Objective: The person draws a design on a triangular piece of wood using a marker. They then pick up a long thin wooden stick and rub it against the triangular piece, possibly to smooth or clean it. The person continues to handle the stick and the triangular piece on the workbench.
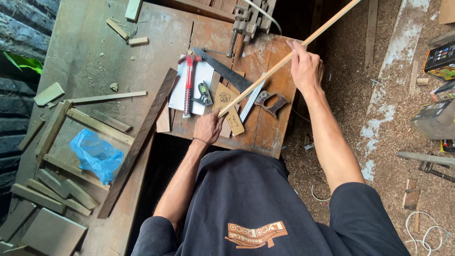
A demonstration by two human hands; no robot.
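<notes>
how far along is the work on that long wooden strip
Done: tools are laid out on the workbench, with a handsaw, red hammer and steel ruler. In hand: the left hand grips the near end of the long wooden strip and the right hand holds it further up. Left: the strip shows no cut, and the saw lies untouched.

Woodworking workshop: handsaw (237, 80), sawdust-strewn workbench (156, 52).

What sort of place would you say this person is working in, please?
Most likely a small woodworking shop. A handsaw and red hammer lie on a worn wooden workbench, offcuts are scattered about, and sawdust covers the floor. Both hands hold a long thin wooden strip.
</notes>
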